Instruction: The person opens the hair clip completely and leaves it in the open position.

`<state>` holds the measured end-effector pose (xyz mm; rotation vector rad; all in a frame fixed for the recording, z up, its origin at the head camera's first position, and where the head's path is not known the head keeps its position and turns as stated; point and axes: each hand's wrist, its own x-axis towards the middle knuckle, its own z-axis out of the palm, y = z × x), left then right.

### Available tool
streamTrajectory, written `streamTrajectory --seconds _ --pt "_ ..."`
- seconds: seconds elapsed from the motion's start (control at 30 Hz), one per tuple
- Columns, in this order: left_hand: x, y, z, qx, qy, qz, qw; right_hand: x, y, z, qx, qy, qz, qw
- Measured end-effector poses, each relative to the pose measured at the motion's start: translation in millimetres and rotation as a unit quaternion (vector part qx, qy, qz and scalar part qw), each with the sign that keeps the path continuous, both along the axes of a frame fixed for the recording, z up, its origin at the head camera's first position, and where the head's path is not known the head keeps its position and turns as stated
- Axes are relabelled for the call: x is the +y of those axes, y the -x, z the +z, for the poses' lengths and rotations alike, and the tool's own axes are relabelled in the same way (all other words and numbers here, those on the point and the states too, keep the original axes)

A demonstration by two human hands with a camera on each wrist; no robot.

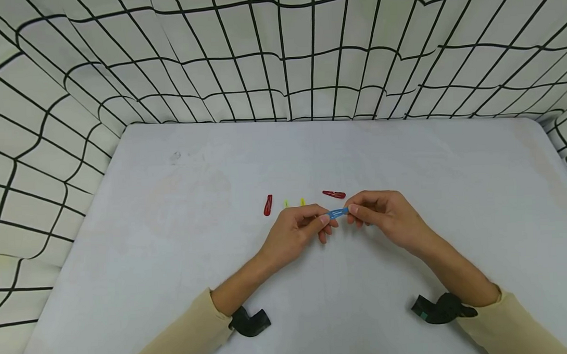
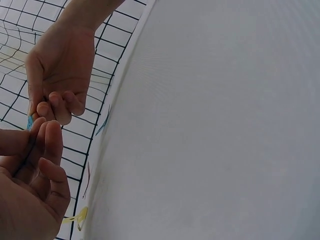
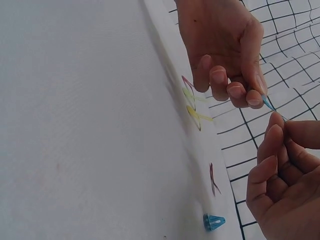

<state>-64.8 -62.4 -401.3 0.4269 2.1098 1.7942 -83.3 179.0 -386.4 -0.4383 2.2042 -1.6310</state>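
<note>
A blue snap hair clip (image 1: 337, 213) is stretched between my two hands, held up over the table. My left hand (image 1: 292, 231) pinches its left end between thumb and index finger. At the other end, my right hand (image 1: 388, 215) pinches it the same way. The fingertips cover both ends of the clip. Beyond my left hand lie a red hair clip (image 1: 268, 205) and two yellow-green clips (image 1: 302, 202), partly hidden by that hand. Another red clip (image 1: 333, 194) lies just past the blue one. A second blue clip (image 3: 213, 222) shows on the table in the right wrist view.
The white table (image 1: 171, 175) spreads under both hands. A white wall covering with a black grid (image 1: 298, 56) rises behind its far edge and along the left side. Black wrist mounts (image 1: 249, 322) sit at both sleeve cuffs.
</note>
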Motion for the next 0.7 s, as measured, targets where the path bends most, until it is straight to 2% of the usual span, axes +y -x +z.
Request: streamTrajectory --seconds 0.7 --pt "1.4 0.5 -3.0 0.006 -0.004 -0.010 0.9999 -2.4 -1.1 -1.8 0.001 0.011 0.000 0.9999"
